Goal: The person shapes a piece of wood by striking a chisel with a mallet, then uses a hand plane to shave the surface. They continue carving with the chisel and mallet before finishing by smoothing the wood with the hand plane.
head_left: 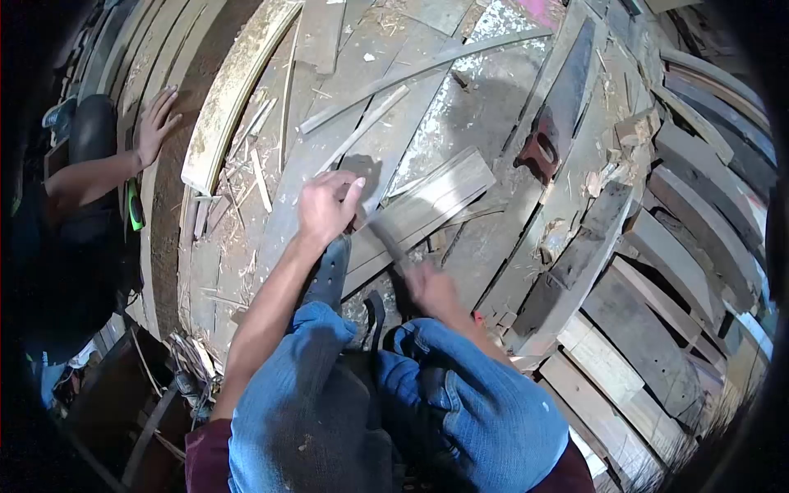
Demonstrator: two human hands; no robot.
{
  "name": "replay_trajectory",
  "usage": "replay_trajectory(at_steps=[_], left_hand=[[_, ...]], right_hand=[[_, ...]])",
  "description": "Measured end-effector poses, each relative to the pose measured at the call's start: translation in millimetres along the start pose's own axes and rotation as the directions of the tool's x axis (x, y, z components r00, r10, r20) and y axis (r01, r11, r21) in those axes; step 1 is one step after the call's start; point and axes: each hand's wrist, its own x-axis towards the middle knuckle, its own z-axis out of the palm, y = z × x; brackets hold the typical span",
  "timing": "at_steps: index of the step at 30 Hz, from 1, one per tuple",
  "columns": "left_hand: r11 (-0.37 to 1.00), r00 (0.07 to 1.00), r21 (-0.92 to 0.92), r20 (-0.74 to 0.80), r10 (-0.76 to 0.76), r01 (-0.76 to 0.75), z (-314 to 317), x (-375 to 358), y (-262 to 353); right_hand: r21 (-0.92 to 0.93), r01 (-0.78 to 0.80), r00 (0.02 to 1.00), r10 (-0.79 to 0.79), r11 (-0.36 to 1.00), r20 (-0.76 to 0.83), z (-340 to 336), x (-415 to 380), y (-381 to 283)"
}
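Left hand (327, 205): fingers curled together, the knuckles uppermost and the fingertips pressing down on the near end of a grooved plank (427, 205), which lies flat and slants up to the right across the wooden floor (493, 90). Right hand (431, 289): blurred; it appears closed round the lower end of a thin dark tool (385, 240), though the grip of each finger cannot be told. The tool slants up and left, its far end just beside the left hand, over the plank's near edge. Below both hands lie the person's knees in blue trousers (460, 394), with a dark strap (330, 275) running under the left wrist. A handsaw (559, 111) with a reddish handle rests on the boards well apart, upper right. Thin strips (411, 70) and wood chips lie scattered beyond the plank. At far left, another person's hand (154, 125) lies spread flat on a curved board (234, 90).
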Motion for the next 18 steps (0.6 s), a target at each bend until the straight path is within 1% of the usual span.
replay_trajectory(at_steps=[1, 2, 5, 6, 9, 10, 11, 13, 15, 16, 17, 18], left_hand=[[1.000, 1.000, -0.002, 0.002, 0.012, -0.012, 0.0, 2.5, 0.8], [0.999, 0.999, 0.001, -0.021, 0.038, -0.038, -0.9, 3.4, 1.1], [0.998, 0.997, -0.008, -0.046, 0.058, -0.059, 1.2, 0.8, -8.1], [0.999, 0.998, -0.006, -0.043, 0.053, -0.053, -0.6, 0.5, -3.8], [0.993, 0.992, 0.034, -0.051, 0.113, -0.111, 0.1, -0.7, 0.2], [0.990, 0.989, 0.035, -0.046, 0.141, -0.139, 1.4, 3.0, 1.4], [0.986, 0.986, 0.038, -0.033, 0.163, -0.162, 1.7, -0.5, 1.6], [0.983, 0.984, 0.038, -0.010, 0.181, -0.180, 0.4, -1.6, 4.2], [0.987, 0.987, 0.010, 0.022, 0.160, -0.160, 1.3, -9.4, 19.6], [0.985, 0.984, 0.012, 0.049, 0.170, -0.171, 4.5, -13.7, 25.1], [0.983, 0.979, 0.023, 0.094, 0.181, -0.183, 7.4, -17.9, 28.9], [0.979, 0.971, 0.034, 0.136, 0.196, -0.202, 11.3, -21.9, 31.1]], right_hand=[[-0.109, 0.104, 0.987, -0.089, 0.989, 0.131, 5.4, -7.4, -2.2], [-0.126, 0.158, 0.982, -0.142, 0.979, 0.127, 2.1, -2.4, 4.7], [-0.027, 0.049, 0.996, -0.051, 0.998, -0.076, -26.9, 24.6, 22.6], [0.066, -0.086, 0.984, 0.095, 0.994, -0.151, -36.2, 34.5, 26.0], [0.000, 0.118, 0.990, -0.117, 0.993, -0.079, -9.9, 13.8, 17.0], [-0.064, 0.059, 0.996, -0.054, 0.996, 0.073, -3.5, -6.7, 2.2], [-0.115, 0.048, 0.991, -0.033, 0.992, 0.126, 1.0, -13.1, 5.7], [-0.108, 0.009, 0.998, -0.003, 0.994, 0.057, -26.2, 10.8, 15.6], [0.080, -0.129, 0.985, 0.137, 0.988, -0.105, -41.2, 42.7, 49.8], [0.125, -0.245, 0.955, 0.261, 0.962, -0.141, -65.9, 51.2, 29.7], [0.034, -0.074, 0.986, 0.078, 0.997, -0.147, -52.3, 42.2, 27.1], [-0.059, 0.103, 0.984, -0.110, 0.993, -0.141, -23.9, 26.8, 21.1]])
